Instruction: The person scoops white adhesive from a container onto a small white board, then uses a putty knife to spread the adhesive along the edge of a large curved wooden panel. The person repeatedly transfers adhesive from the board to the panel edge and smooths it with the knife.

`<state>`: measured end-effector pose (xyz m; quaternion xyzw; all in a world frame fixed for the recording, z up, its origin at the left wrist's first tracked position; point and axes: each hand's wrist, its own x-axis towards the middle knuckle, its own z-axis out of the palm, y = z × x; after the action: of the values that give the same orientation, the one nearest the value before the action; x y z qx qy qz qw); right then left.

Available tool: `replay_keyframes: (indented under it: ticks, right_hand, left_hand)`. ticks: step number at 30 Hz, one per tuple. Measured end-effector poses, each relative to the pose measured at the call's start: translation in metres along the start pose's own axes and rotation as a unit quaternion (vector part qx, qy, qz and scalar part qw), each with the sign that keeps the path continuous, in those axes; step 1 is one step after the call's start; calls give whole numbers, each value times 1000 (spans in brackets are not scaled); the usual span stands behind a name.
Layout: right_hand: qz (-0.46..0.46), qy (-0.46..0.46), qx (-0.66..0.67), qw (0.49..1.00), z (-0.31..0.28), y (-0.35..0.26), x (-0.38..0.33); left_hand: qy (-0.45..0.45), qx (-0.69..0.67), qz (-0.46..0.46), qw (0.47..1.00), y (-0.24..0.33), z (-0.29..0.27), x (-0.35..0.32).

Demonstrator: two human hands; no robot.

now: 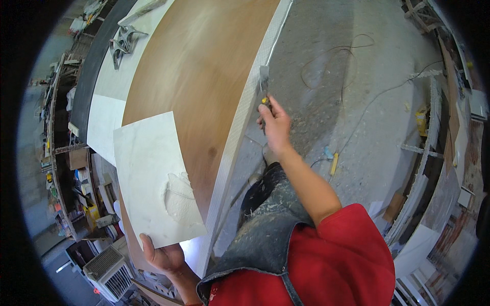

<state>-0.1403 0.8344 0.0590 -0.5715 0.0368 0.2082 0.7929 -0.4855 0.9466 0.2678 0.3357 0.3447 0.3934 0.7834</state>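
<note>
Red shirt fabric (347,250) and a stained apron (260,239) filled the near side. The left hand (166,257) gripped the near edge of a white sheet (143,168) bearing paste (181,201), which obscured part of the brown panel (204,76); the right hand (275,125) grasped a putty knife (264,79) at the panel's white right edge. Metal hardware (121,46) lay far left, a cable (408,80) and yellow object (334,164) right, on the floor (393,46).

The right arm (311,183) reaches forward and slightly left, the right grip (277,126) curled at its end; the left grip (167,258) sits nearer the body, palm upward, left thumb (147,244) uppermost
</note>
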Motion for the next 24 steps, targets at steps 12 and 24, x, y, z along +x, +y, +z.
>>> replay_keyframes:
  ticks: [12,24]
  right_hand:
    - [132,35,-83,987,-41,55,-94]
    - [-193,-519,-365,748,57,-154,-187]
  left_hand:
    - [26,23,-13,999,-4,0,-16]
    - [58,-13,43,997,-3,-36,-56]
